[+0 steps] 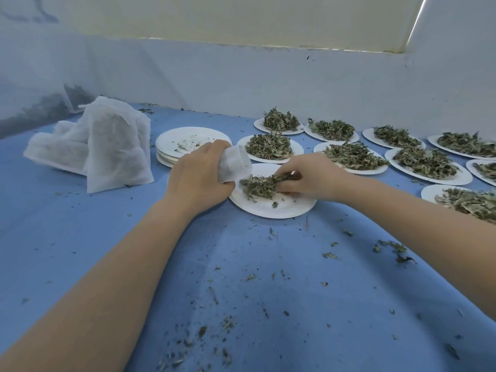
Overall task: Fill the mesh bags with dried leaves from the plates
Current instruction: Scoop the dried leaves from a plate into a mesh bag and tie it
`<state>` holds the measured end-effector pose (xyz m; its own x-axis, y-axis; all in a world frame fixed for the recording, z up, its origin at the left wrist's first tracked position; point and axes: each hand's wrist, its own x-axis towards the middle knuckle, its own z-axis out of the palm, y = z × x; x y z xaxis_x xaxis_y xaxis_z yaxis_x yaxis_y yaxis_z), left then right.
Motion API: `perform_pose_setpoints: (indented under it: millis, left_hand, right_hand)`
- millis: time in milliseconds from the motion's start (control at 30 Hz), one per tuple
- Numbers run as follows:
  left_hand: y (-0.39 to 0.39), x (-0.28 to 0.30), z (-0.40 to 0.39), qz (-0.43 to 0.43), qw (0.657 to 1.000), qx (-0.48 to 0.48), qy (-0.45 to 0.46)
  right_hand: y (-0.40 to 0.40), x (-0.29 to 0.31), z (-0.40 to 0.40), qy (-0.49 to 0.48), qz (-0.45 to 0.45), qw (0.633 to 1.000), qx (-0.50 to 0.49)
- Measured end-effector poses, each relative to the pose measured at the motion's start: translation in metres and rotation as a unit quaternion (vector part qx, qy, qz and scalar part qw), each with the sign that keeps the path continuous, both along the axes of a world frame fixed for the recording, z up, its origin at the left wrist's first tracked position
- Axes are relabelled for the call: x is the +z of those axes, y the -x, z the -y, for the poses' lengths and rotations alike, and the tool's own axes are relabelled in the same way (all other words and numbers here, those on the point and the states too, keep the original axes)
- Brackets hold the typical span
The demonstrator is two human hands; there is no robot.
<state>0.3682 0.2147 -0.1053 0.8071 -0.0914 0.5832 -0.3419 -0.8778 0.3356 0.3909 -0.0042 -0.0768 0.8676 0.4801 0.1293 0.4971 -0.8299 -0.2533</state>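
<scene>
A white paper plate lies on the blue cloth in front of me with a small heap of dried leaves on it. My left hand grips a white mesh bag at the plate's left edge, with the bag's mouth toward the heap. My right hand comes in from the right, its fingers curled round a bunch of the leaves on the plate. Part of the heap is hidden under those fingers.
A stack of emptied plates sits behind my left hand. White mesh bags are piled at the far left. Several plates heaped with leaves fill the right side up to the wall. Leaf crumbs litter the blue cloth.
</scene>
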Motion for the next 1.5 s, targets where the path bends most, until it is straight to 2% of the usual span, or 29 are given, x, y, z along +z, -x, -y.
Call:
perform_pose_setpoints:
  millis: [100, 233, 467, 567, 633, 733, 833, 900, 1133, 1267, 1367, 1500]
  left_hand:
    - [-0.001, -0.001, 0.001, 0.001, 1.000, 0.001, -0.009]
    - [-0.001, 0.000, 0.002, 0.008, 1.000, -0.003, -0.027]
    - [0.002, 0.005, 0.013, 0.003, 1.000, -0.013, -0.003]
    - [0.002, 0.004, 0.017, 0.003, 1.000, -0.020, 0.006]
    - [0.003, 0.004, 0.019, 0.007, 0.999, -0.030, 0.017]
    - [0.004, 0.005, 0.019, 0.010, 0.997, -0.039, 0.065]
    - [0.003, 0.005, 0.016, -0.002, 0.996, -0.040, 0.081]
    - [0.003, 0.005, 0.015, 0.000, 0.996, -0.040, 0.084]
    - [0.010, 0.011, 0.020, -0.002, 0.994, -0.058, 0.096]
    - [0.011, 0.010, 0.027, 0.051, 0.995, -0.062, 0.051]
    - [0.013, 0.007, 0.031, 0.087, 0.995, -0.056, -0.002]
    - [0.009, 0.010, 0.025, 0.049, 0.998, -0.045, 0.002]
  right_hand:
    - [0.004, 0.012, 0.008, -0.075, 0.035, 0.996, -0.020]
    - [0.011, 0.042, 0.004, -0.113, 0.101, 0.988, -0.029]
    - [0.027, 0.050, -0.034, 0.073, 0.157, 0.984, 0.041]
    - [0.031, 0.045, -0.046, 0.081, 0.180, 0.979, 0.044]
    - [0.032, 0.046, -0.049, 0.018, 0.160, 0.987, 0.026]
    - [0.035, 0.049, -0.047, -0.133, 0.047, 0.989, 0.038]
    - [0.037, 0.054, -0.039, -0.172, -0.088, 0.979, 0.072]
    - [0.036, 0.057, -0.034, -0.189, -0.140, 0.968, 0.081]
    - [0.034, 0.048, -0.043, -0.241, -0.013, 0.970, 0.019]
    - [0.030, 0.041, -0.058, -0.130, 0.057, 0.990, -0.016]
    - [0.028, 0.039, -0.059, -0.093, 0.011, 0.996, -0.002]
    - [0.028, 0.047, -0.044, -0.172, -0.090, 0.979, 0.061]
